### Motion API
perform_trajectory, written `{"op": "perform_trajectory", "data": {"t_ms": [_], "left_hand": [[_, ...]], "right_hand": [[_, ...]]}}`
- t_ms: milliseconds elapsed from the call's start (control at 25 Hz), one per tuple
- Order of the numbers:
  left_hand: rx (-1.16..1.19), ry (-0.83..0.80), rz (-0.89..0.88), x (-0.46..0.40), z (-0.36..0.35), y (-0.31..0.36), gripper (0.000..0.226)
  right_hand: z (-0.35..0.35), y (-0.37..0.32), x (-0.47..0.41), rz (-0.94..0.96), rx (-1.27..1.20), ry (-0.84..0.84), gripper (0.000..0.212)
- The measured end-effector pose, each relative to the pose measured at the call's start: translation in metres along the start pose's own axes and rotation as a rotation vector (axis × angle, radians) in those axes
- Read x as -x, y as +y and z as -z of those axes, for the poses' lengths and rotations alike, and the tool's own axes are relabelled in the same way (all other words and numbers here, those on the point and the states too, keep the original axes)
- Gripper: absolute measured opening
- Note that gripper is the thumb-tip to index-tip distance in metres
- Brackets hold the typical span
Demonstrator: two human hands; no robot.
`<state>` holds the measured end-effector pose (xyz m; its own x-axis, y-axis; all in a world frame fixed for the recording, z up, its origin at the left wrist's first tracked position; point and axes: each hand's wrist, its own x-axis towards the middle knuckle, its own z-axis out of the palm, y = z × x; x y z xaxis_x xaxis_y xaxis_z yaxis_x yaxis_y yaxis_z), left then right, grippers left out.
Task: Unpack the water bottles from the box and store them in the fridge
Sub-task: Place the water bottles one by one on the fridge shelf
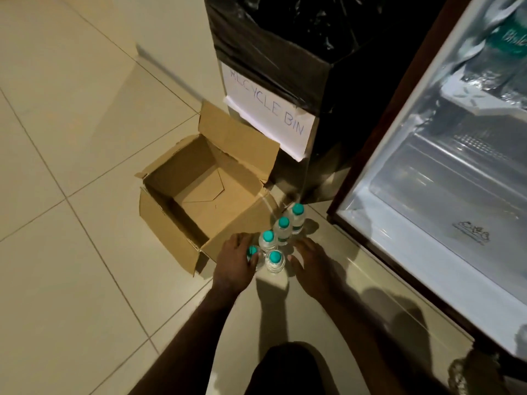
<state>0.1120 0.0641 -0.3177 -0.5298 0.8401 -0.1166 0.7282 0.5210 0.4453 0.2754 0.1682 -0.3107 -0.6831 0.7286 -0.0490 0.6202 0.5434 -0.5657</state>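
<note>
An open cardboard box [182, 223] stands on the tiled floor with nothing inside. Right of it, several small clear water bottles with teal caps [282, 229] stand upright in a cluster on the floor. My left hand [235, 259] is around the nearest-left bottle [252, 250], fingers curled on it and mostly hiding it. My right hand [309, 259] hovers just right of the cluster with fingers spread, holding nothing. The fridge [445, 172] is open at the right, its lit lower shelves bare; bottles lie on an upper shelf [496, 58].
A tall bin lined with a black bag [328, 75], labelled "RECYCLE BIN", stands behind the box and left of the fridge. The fridge's dark frame edge [370, 243] runs diagonally near my right arm. Pale floor tiles [71, 252] stretch to the left.
</note>
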Motion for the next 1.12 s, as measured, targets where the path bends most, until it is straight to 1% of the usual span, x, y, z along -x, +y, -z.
{"op": "perform_trajectory", "data": {"t_ms": [120, 160, 240, 280, 320, 400, 480, 600, 680, 760, 800, 880, 920, 1040, 1120], "left_hand": [[0.041, -0.07, 0.037, -0.007, -0.01, -0.005, 0.04], [0.067, -0.075, 0.041, -0.009, -0.012, -0.005, 0.037], [0.115, -0.05, 0.034, -0.011, -0.014, -0.004, 0.034], [0.132, -0.032, 0.028, -0.012, -0.015, -0.003, 0.032], [0.143, -0.019, 0.026, -0.013, -0.015, -0.002, 0.03], [0.155, -0.012, 0.032, -0.015, -0.017, -0.002, 0.028], [0.151, -0.011, 0.039, -0.017, -0.019, -0.002, 0.029], [0.155, -0.027, 0.043, -0.019, -0.021, -0.003, 0.028], [0.16, -0.033, 0.067, -0.02, -0.022, -0.002, 0.027], [0.155, -0.027, 0.094, -0.018, -0.024, -0.001, 0.026], [0.152, -0.025, 0.106, -0.017, -0.024, -0.001, 0.024], [0.139, -0.033, 0.124, -0.016, -0.022, 0.0, 0.022], [0.134, -0.041, 0.121, -0.017, -0.019, 0.001, 0.023], [0.09, -0.081, 0.102, -0.019, -0.007, 0.004, 0.027], [0.073, -0.097, 0.116, -0.013, 0.002, 0.004, 0.026]], "right_hand": [[-0.022, -0.013, -0.033, 0.044, 0.132, -0.135, 0.048], [-0.029, -0.017, -0.045, 0.055, 0.215, -0.181, 0.052], [-0.041, -0.025, -0.064, 0.116, 0.479, -0.301, 0.059], [-0.044, -0.03, -0.072, 0.125, 0.597, -0.367, 0.058], [-0.046, -0.034, -0.077, 0.099, 0.656, -0.399, 0.055], [-0.049, -0.04, -0.085, 0.039, 0.685, -0.432, 0.05], [-0.051, -0.045, -0.089, 0.046, 0.689, -0.45, 0.045], [-0.052, -0.048, -0.097, 0.014, 0.545, -0.452, 0.033], [-0.046, -0.058, -0.098, 0.021, 0.48, -0.338, 0.035], [-0.033, -0.068, -0.094, 0.029, 0.418, -0.208, 0.033], [-0.024, -0.075, -0.092, 0.036, 0.363, -0.174, 0.03], [0.003, -0.086, -0.088, 0.035, 0.177, -0.116, 0.025], [0.018, -0.091, -0.084, 0.024, 0.093, -0.086, 0.026], [0.071, -0.102, -0.064, 0.018, -0.012, 0.051, 0.04], [0.107, -0.105, -0.047, -0.011, -0.071, 0.085, 0.041]]}}
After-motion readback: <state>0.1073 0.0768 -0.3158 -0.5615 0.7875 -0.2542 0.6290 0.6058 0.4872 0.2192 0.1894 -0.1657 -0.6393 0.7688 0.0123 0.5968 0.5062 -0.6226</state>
